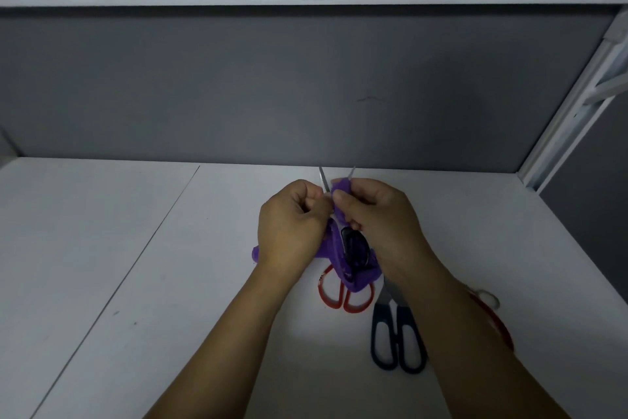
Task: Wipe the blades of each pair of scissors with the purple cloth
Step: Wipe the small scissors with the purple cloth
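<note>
Forearms come in from the bottom edge, both hands meet above the white table (136,248). Left hand (292,225): fingers curled, gripping the open scissors (353,245) near the left blade. Blades are spread in a V and point away from me. Right hand (380,218): pinching the purple cloth (339,189) around the right blade, only the tip shows above it. Rest of the cloth hangs under the hands, behind the black handle. Flat on the table: red-handled scissors (328,296), partly under the cloth, and dark-handled scissors (397,337) just right of them. Something red and white (489,299) sits behind my right arm, can't tell what.
</note>
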